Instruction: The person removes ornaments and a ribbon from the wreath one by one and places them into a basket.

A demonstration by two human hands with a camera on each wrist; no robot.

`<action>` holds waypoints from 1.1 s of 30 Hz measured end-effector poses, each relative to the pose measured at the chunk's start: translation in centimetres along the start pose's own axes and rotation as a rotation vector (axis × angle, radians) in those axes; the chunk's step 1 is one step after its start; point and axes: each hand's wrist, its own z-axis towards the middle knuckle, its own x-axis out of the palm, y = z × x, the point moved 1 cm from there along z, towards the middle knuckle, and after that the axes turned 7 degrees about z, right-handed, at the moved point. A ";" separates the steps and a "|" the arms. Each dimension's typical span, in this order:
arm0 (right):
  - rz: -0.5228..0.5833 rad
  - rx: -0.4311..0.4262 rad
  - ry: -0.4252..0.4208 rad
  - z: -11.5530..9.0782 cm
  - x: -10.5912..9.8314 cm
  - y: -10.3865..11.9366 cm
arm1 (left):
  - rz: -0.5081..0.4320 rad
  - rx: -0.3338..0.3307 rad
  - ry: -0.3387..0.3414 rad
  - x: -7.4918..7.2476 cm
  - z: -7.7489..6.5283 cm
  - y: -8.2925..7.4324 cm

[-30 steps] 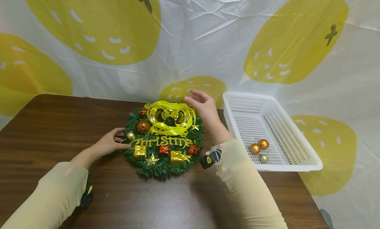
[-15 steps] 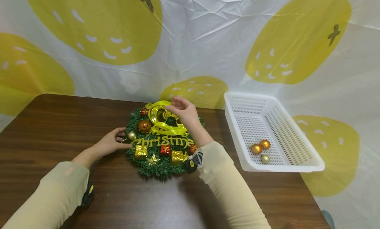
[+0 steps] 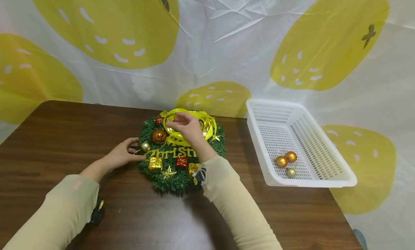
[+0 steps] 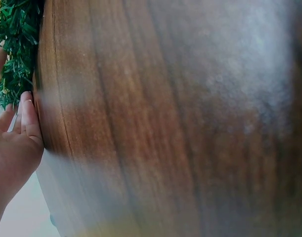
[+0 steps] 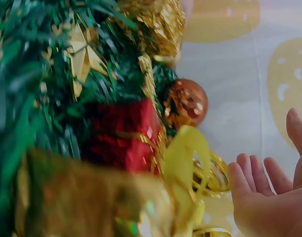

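A green Christmas wreath (image 3: 168, 187) lies on the table, bearing gold and red gift boxes, stars, baubles and a gold "Christmas" sign. My left hand (image 3: 120, 154) is at its left edge beside a small gold bauble (image 3: 144, 146); in the left wrist view, its fingers (image 4: 29, 118) lie low next to the greenery. Above the gold bells and yellow ribbon (image 3: 175, 139) at the wreath's top hovers my right hand (image 3: 189, 129), covering part of them. Nothing shows in its palm (image 5: 274, 210) in the right wrist view; its fingers are loosely bent. A brown bauble (image 3: 159, 136) sits left of the ribbon.
A white slotted basket (image 3: 259, 149) stands on the right of the brown wooden table (image 3: 81, 134). Inside it lie two orange baubles (image 3: 281, 161) and one pale gold bauble (image 3: 291, 172). Behind the table hangs a white cloth (image 3: 223, 59) with yellow fruit prints.
My right hand has moved left from the wreath's upper right to over the bells and ribbon. My left hand has stayed at the left edge.
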 end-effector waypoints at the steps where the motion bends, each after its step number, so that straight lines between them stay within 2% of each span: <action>1: 0.004 -0.001 0.007 0.0 0.3 -0.1 | 0.001 0.000 0.001 0.0 0.0 0.0; 11: -0.039 0.009 0.017 0.1 2.1 -0.8 | -0.009 -0.003 -0.010 0.0 -0.3 -0.3; 17: -0.064 0.042 0.025 0.2 2.5 -1.6 | -0.011 -0.011 -0.010 0.1 -0.1 -0.1; 27: -0.109 0.031 0.039 0.4 2.9 -2.3 | -0.024 0.003 -0.025 0.2 -0.3 -0.1; 33: -0.208 0.042 0.031 0.3 3.4 -2.5 | -0.032 0.002 -0.030 0.2 -0.5 -0.3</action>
